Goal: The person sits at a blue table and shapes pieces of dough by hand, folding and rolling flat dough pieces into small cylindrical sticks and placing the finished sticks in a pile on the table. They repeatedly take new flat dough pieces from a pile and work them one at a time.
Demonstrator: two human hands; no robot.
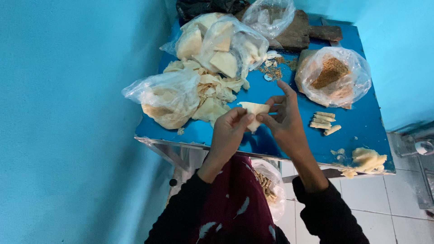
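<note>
Both hands, left hand [229,129] and right hand [284,119], pinch a pastry wrapper [254,110], mid-roll; finished rolls [324,122] lie at three o'clock.

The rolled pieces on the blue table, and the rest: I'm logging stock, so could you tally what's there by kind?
Finished rolls lying right of the right hand: 4
Clear bags on the table: 4, with wrappers, wedges, brown filling, and one on the wooden board
Wrapper pinched by the left hand and right: 1
Total: 9
</note>
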